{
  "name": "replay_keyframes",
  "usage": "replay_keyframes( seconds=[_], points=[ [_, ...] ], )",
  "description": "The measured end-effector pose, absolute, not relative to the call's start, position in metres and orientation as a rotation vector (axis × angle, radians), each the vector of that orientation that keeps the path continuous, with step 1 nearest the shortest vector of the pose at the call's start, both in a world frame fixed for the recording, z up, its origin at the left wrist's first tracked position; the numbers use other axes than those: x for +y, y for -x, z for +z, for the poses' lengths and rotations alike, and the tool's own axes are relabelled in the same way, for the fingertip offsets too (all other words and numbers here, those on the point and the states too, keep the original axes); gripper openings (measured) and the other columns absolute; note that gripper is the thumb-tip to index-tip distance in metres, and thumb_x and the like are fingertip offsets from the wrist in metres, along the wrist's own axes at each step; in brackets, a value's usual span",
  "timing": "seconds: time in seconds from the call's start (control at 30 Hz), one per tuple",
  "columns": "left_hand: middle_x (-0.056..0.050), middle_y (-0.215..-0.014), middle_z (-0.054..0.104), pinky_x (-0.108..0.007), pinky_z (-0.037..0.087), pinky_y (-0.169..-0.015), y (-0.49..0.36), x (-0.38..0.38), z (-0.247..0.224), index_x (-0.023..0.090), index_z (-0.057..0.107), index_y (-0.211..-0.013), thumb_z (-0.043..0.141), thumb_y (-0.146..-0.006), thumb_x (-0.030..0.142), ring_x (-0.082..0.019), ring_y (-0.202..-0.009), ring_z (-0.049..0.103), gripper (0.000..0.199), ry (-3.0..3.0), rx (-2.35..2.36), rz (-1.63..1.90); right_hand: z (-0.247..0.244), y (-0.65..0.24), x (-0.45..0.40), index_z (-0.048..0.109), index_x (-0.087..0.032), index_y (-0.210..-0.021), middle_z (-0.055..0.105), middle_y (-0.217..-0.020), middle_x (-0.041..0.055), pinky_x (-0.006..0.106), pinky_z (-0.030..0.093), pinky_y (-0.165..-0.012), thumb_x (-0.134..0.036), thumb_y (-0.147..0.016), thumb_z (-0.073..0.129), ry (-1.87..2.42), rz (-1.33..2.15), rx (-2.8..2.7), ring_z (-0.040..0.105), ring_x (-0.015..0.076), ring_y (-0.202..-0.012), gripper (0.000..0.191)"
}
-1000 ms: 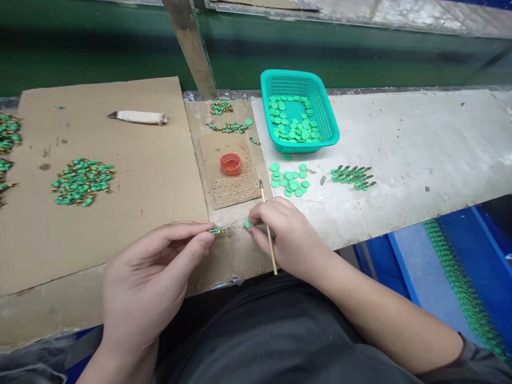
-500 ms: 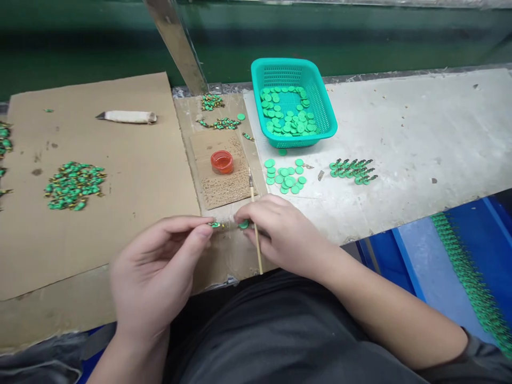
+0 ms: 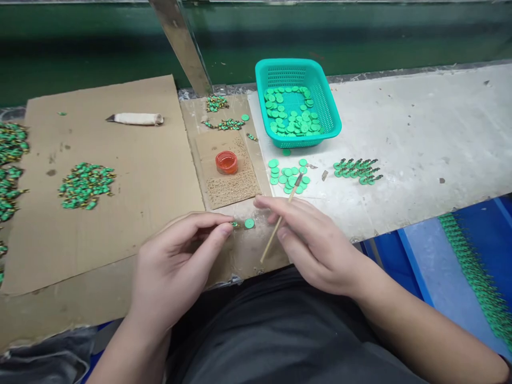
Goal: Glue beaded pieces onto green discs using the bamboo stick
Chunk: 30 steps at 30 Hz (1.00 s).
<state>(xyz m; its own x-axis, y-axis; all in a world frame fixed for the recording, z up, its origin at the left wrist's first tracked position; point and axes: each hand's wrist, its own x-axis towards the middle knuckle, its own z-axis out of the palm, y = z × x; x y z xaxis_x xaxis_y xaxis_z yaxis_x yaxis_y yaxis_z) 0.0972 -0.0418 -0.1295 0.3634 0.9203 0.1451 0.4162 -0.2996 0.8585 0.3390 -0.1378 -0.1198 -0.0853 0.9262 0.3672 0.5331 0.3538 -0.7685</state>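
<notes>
Between thumb and fingertips, my left hand pinches a small green-and-gold piece, mostly covered by the fingers. Just right of it, a flat green disc lies on the table, touched by neither hand. My right hand has a thin wooden-handled brush caught between its fingers, dark tip slanting up over the loose green discs. A red cup of liquid stands on a cardboard piece beyond my hands.
A turquoise basket of green discs stands at the back. Discs with upright dark figures stand to its right. At left, a pile of green-and-gold pieces and a cloth-wrapped pointed tool lie on cardboard.
My right hand has let go of the green disc, which now lies on the table, and has drawn right. The brush has swung to slant right. My left hand still pinches its piece.
</notes>
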Motion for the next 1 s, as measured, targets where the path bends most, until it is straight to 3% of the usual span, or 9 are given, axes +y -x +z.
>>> replay_keyframes(
  seconds=[0.1,0.2,0.27,0.43,0.7,1.0],
  points=[
    [0.001,-0.102,0.091,-0.028,0.070,-0.083,-0.102,-0.039,-0.133,0.033,0.092,-0.101,0.083,-0.103,0.042,-0.018,-0.087,0.084,0.013,-1.943,1.134,0.835,-0.121,-0.343,-0.139,0.065,-0.029,-0.139,0.083,-0.119,0.0048,0.041,0.068,-0.099,-0.008,-0.116,0.051,1.291,0.561,-1.684,0.081,0.0215,-0.109,0.034],
    [0.002,-0.102,0.091,-0.030,0.068,-0.080,-0.106,-0.041,-0.137,0.036,0.092,-0.102,0.082,-0.103,0.043,-0.018,-0.085,0.083,0.011,-1.981,1.155,0.823,-0.131,-0.341,-0.135,0.055,-0.030,-0.121,0.073,-0.104,-0.0007,0.036,0.068,-0.088,-0.012,-0.116,0.055,1.278,0.522,-1.537,0.080,0.0179,-0.094,0.019],
    [0.002,-0.102,0.091,-0.031,0.066,-0.076,-0.107,-0.042,-0.139,0.037,0.092,-0.102,0.082,-0.104,0.043,-0.019,-0.083,0.082,0.012,-2.007,1.162,0.821,-0.137,-0.340,-0.133,0.049,-0.032,-0.123,0.069,-0.105,-0.0017,0.037,0.069,-0.087,-0.014,-0.116,0.060,1.266,0.469,-1.452,0.081,0.0170,-0.092,0.023],
    [0.003,-0.103,0.090,-0.031,0.063,-0.072,-0.106,-0.042,-0.142,0.037,0.091,-0.103,0.080,-0.106,0.043,-0.018,-0.081,0.080,0.014,-2.053,1.139,0.803,-0.135,-0.345,-0.133,0.054,-0.032,-0.141,0.081,-0.115,0.0041,0.048,0.070,-0.109,-0.019,-0.119,0.060,1.379,0.434,-1.512,0.086,0.0242,-0.111,0.027],
    [0.003,-0.105,0.091,-0.031,0.062,-0.072,-0.109,-0.041,-0.140,0.037,0.091,-0.104,0.080,-0.107,0.042,-0.017,-0.079,0.079,0.012,-2.122,1.132,0.789,-0.127,-0.348,-0.137,0.065,-0.027,-0.121,0.085,-0.125,0.0060,0.038,0.069,-0.100,-0.019,-0.120,0.060,1.423,0.460,-1.517,0.086,0.0213,-0.108,0.009],
    [0.001,-0.105,0.091,-0.034,0.065,-0.079,-0.109,-0.041,-0.143,0.036,0.090,-0.108,0.081,-0.107,0.039,-0.021,-0.088,0.084,0.010,-2.225,1.058,0.809,-0.124,-0.360,-0.144,0.064,-0.026,-0.107,0.085,-0.104,0.0077,0.038,0.062,-0.084,-0.025,-0.120,0.058,1.543,0.562,-1.808,0.083,0.0273,-0.098,0.015]
  ],
)
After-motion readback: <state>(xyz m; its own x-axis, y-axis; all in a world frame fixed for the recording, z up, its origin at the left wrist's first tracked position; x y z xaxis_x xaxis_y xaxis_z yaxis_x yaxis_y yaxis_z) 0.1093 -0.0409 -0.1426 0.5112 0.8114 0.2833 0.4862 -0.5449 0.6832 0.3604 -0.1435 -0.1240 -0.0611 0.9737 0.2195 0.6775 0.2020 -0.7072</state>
